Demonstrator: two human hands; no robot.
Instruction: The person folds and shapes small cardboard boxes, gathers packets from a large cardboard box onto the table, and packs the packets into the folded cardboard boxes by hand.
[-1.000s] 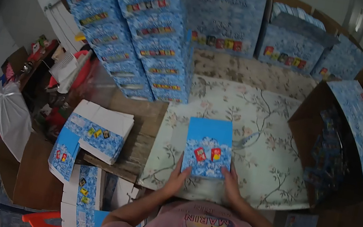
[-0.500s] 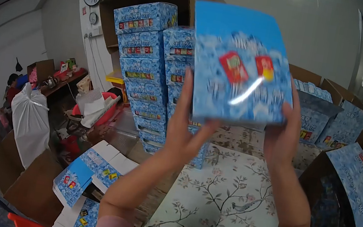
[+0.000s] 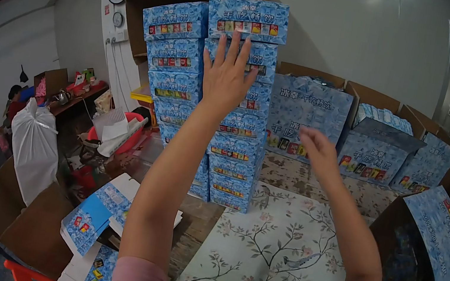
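Two tall columns of blue ice-patterned boxes stand side by side on the table. The top box point(image 3: 248, 18) of the right column sits squarely on the one below it. My left hand point(image 3: 227, 78) has its fingers spread flat against the front of that column, the fingertips reaching the top box's lower edge. It covers part of the box just below. Off to the right, my right hand point(image 3: 320, 154) hovers with nothing in it, its fingers loosely stretched. Behind it is a large blue printed carton point(image 3: 307, 110). The left column's top box point(image 3: 173, 22) stands slightly lower.
A floral mat point(image 3: 270, 257) covers the table in front of me. Open cartons with blue packs point(image 3: 384, 117) line the back right. Flat printed box blanks point(image 3: 87, 221) lie at the lower left, near a white sack point(image 3: 35, 149). An open brown carton point(image 3: 38, 228) stands there too.
The box that both hands held up is now on top of the right column. My left hand has moved onto the stack's front. My right hand has let go and dropped lower.
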